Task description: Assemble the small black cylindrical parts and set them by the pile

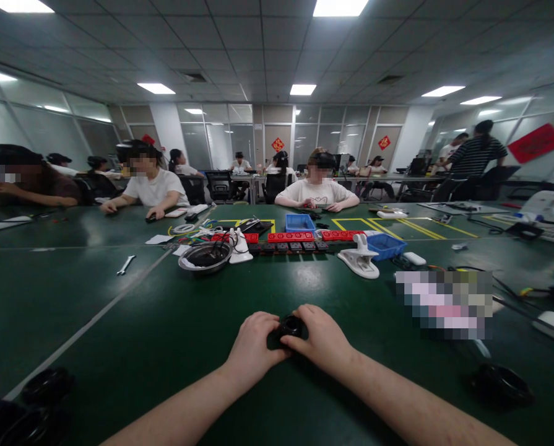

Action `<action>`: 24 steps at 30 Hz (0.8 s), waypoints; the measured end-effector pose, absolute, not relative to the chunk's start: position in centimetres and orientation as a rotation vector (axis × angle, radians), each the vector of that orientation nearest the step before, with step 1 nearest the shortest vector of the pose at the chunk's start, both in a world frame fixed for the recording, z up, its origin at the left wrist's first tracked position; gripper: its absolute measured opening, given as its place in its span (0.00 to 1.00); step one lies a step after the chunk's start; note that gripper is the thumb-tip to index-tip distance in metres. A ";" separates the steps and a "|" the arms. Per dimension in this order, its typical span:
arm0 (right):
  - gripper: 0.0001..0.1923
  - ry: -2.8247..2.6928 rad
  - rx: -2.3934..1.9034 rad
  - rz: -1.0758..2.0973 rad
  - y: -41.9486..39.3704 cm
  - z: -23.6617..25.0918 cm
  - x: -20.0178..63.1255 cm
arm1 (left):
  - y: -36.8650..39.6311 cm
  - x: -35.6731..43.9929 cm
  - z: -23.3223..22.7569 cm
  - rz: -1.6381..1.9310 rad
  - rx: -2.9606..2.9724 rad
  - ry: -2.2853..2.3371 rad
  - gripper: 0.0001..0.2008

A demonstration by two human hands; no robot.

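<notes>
Head view, read from left to right across the green table (119,347). At 8 o'clock from the hands, at the near left corner, lies a cluster of black round parts (23,406), well apart from the hands and probably stock kept within reach. Farther off at 10 o'clock a small wrench (125,265) lies flat on the table, and at 11 o'clock a metal bowl (205,256) holds dark cables.

At centre, the left hand (253,347) and the right hand (320,337) meet over a small black round part (289,326), which sits between them just above or on the table surface; which of the two cannot be told. The fingers of both hands are curled around the part from opposite sides, the left gripping its left flank and the right its right flank, a two-sided hold that would steady so small a piece. Both forearms run in from the lower edge, apparently resting on the table for support.

At 12 o'clock a row of red and black blocks (290,241) runs crosswise, with a blue tray (299,222) behind it. At 1 o'clock stands a white clamp-like tool (361,257) beside a second blue tray (387,245). At 4 o'clock another black round part (502,384) rests alone. Other people sit at the far side.
</notes>
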State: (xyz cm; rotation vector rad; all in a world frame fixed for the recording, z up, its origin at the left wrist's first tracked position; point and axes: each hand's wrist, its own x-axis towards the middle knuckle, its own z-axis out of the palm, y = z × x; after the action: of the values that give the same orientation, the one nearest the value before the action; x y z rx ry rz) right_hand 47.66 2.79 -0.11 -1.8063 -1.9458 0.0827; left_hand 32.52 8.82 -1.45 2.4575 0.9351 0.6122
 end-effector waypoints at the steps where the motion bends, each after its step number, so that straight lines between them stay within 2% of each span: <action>1: 0.15 -1.937 -1.810 0.087 2.8 -0.1 47.6 | 8.8 32.6 -1.6 0.611 2.447 0.939 0.16; 5: 0.15 -1.902 -1.812 0.099 2.9 -0.2 47.5 | 8.7 33.0 -1.9 0.657 2.441 0.953 0.21; 13: 0.16 -1.949 -1.749 0.243 2.8 0.2 47.4 | 8.8 33.1 -2.1 0.687 2.440 0.972 0.17; 16: 0.16 -2.011 -1.694 0.340 2.8 1.0 47.7 | 9.4 32.7 -1.7 0.601 2.429 0.812 0.17; 20: 0.20 -2.173 -1.522 0.586 2.7 2.2 48.5 | 10.6 31.9 -0.9 0.398 2.437 0.489 0.24; 24: 0.24 -2.260 -1.403 0.715 2.7 2.7 48.8 | 11.4 31.3 -0.8 0.234 2.443 0.400 0.29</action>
State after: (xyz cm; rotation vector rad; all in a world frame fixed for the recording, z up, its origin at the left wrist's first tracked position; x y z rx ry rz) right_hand 48.84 2.66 2.75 -1.4032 -2.2596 0.7152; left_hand 31.30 11.38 -0.78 2.4427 0.4001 0.2336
